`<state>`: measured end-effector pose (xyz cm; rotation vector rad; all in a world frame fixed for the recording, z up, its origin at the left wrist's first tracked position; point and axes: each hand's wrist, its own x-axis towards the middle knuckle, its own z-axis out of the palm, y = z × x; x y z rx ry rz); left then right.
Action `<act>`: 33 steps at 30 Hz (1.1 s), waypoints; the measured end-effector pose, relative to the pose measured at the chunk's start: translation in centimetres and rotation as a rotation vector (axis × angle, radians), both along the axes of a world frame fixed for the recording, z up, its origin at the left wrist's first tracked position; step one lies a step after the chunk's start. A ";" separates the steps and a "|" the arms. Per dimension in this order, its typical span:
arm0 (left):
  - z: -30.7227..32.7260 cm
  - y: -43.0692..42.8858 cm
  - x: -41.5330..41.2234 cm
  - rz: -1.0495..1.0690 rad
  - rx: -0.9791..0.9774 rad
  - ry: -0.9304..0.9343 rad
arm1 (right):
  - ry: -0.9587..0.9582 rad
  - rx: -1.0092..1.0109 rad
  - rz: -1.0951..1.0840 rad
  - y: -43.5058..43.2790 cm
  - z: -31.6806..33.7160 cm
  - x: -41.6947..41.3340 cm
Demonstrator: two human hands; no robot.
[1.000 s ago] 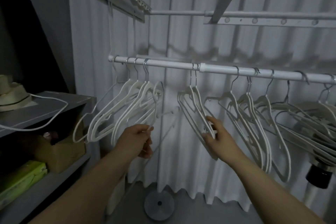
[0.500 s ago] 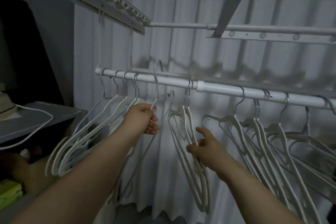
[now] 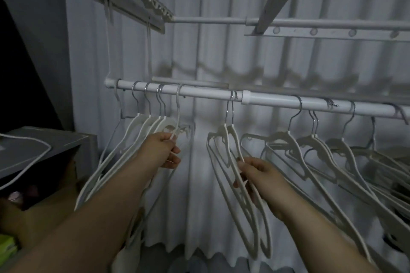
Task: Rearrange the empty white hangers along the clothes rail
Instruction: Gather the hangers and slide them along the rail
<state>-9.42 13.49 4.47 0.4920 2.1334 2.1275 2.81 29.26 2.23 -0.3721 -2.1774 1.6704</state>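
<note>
Two bare hands work under the white clothes rail (image 3: 277, 101). The left hand (image 3: 163, 150) has its grip closed on the neck of a white hanger (image 3: 178, 113) hooked on the rail's left stretch, beside a bunch of hangers (image 3: 133, 139). The right hand (image 3: 258, 176) pinches a pair of hangers (image 3: 221, 139) hooked mid-rail. More hangers (image 3: 321, 146) crowd the rail's right stretch.

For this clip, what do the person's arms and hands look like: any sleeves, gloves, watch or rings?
Both forearms are bare as far as the frame shows, with no sleeve edge in view. The left hand and right hand are ungloved. No watch, bracelet or ring shows on either, though the dim light and motion blur could hide something small.
</note>
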 end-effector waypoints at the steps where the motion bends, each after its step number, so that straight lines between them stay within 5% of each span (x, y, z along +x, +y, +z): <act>1: -0.1 -0.2 -0.1 -0.002 -0.026 0.010 | -0.001 0.003 -0.018 -0.1 0.1 0.2; 9: -0.2 -0.1 -0.5 0.208 -0.384 0.473 | -0.022 0.173 -0.113 0.4 0.7 2.1; 18: 3.7 1.9 0.0 0.273 -0.530 1.087 | -0.013 0.208 -0.144 0.8 1.7 0.6; 28: 5.9 4.4 -4.8 0.284 -0.828 1.144 | -0.250 0.408 -0.065 3.7 3.1 -1.0; 33: 5.0 4.4 -5.0 0.294 -0.804 1.143 | -0.318 0.311 -0.062 3.9 1.7 0.8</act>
